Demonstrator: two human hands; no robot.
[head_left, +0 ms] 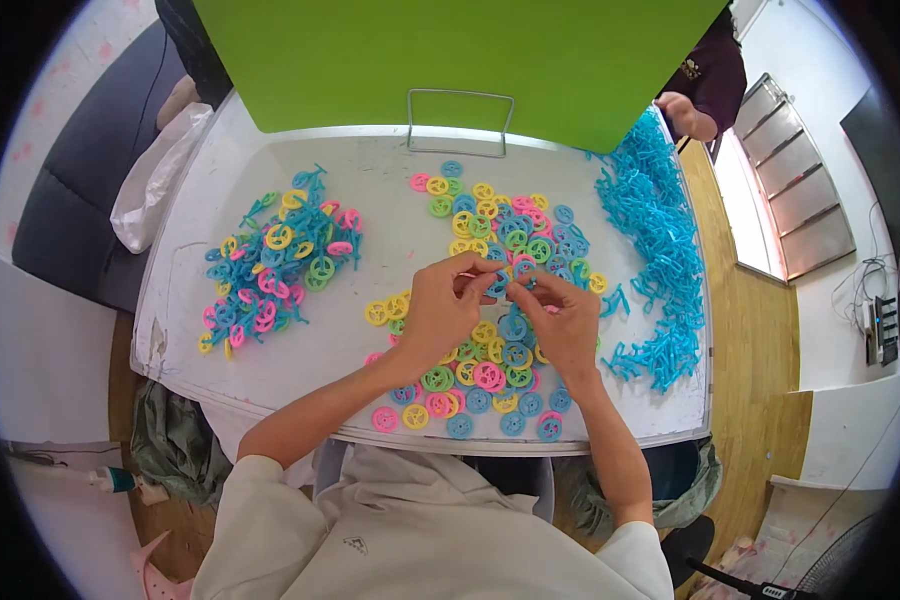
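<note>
Head view: pinches a small blue wheel (500, 286) at the fingertips, with thumb and forefinger of the left hand (445, 308) clamped on it, over the scattered pieces. Holds the right hand (564, 322) close beside, with its fingers bent in toward the same wheel; cannot make out the grip there, whether clamped on the wheel, on another piece, or merely touching. Shows loose wheels (488, 377) in blue, pink, yellow and green beneath and around the fingers, overlapping on the pale surface (370, 170). Has a long pile of blue sticks (660, 245) well to the right of the fingers, with a few strays nearer. Shows a heap (280, 250) of wheels mixed with blue sticks well to the left, and a white bag (160, 185) farther that way. Beyond the fingers, includes a wire loop (462, 93) at the lower edge of a green board (450, 50). Far right, past the sticks, shows another person's hand (686, 115).
</note>
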